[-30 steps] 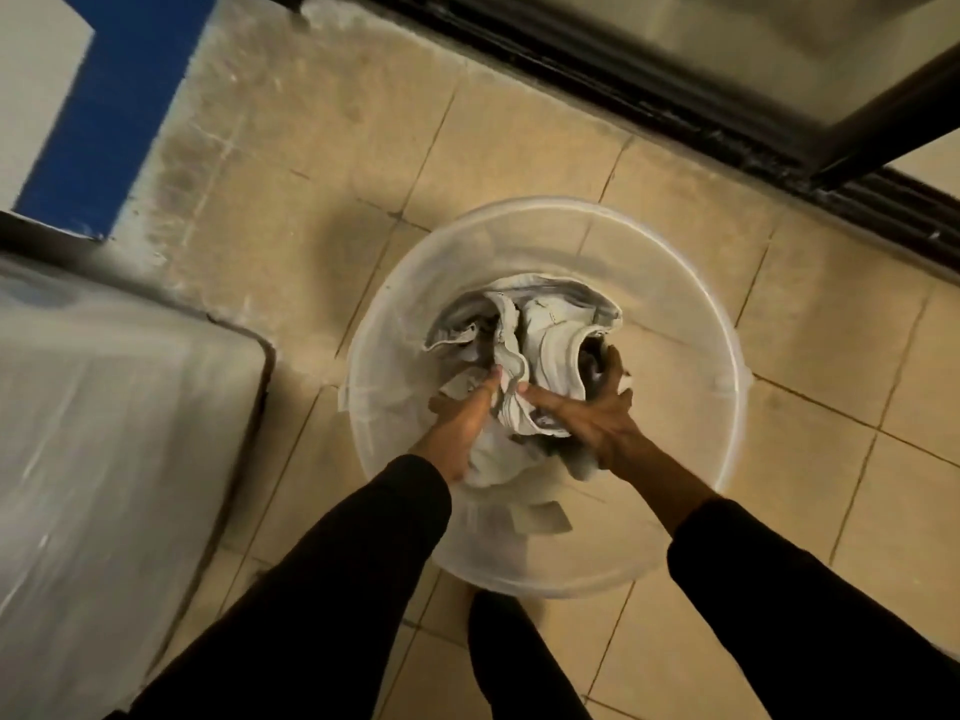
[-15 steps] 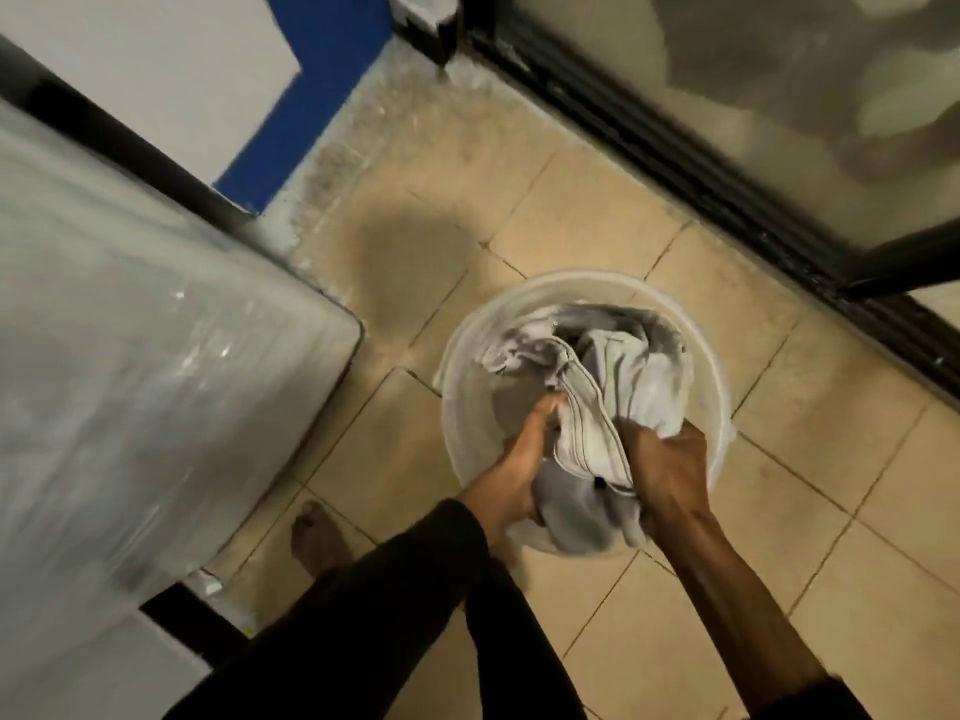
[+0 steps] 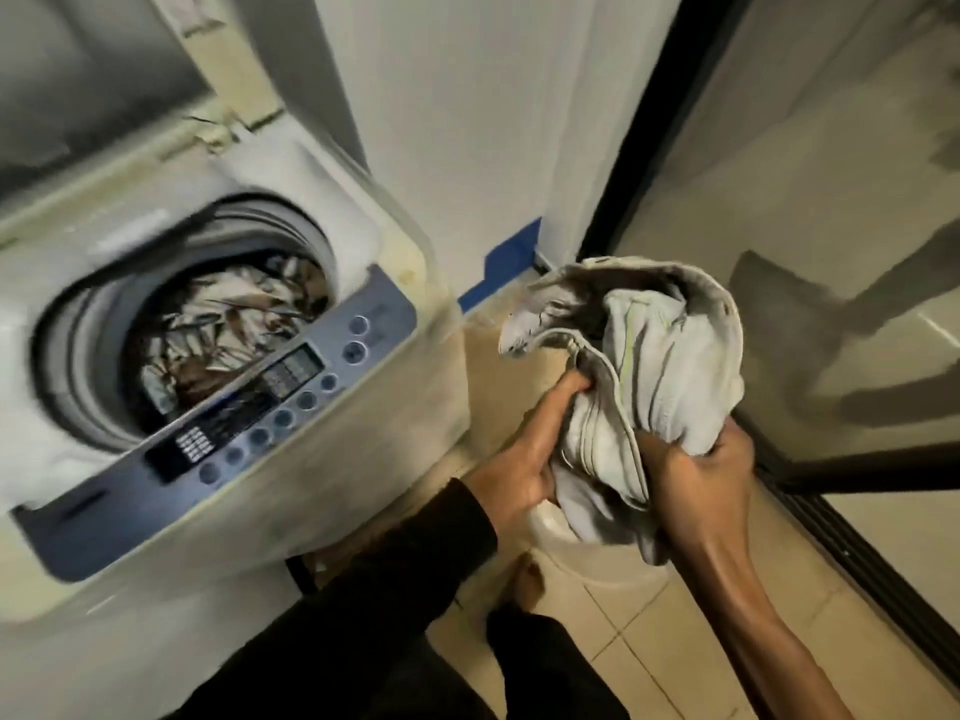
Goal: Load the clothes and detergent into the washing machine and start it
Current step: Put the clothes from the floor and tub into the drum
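A bundle of pale grey clothes (image 3: 660, 366) hangs in the air to the right of the washing machine (image 3: 332, 491). My left hand (image 3: 524, 459) grips its lower left side and my right hand (image 3: 696, 480) grips its lower right. The top-loading machine stands at the left with its lid (image 3: 88, 80) up. A patterned brown and white garment (image 3: 228, 330) lies in the drum. A blue control panel (image 3: 249, 407) with round buttons runs along the machine's front edge. No detergent is in view.
The clear plastic bucket (image 3: 576, 553) stands on the tiled floor right below the bundle, mostly hidden by it. A sliding glass door with a dark track (image 3: 852, 553) runs along the right. A white wall (image 3: 467, 122) with blue tape stands behind. My bare foot (image 3: 530, 579) rests beside the bucket.
Both hands have lifted the grey clothes up out of the bucket. The view has swung up and left, and the open washing machine drum has come into sight.
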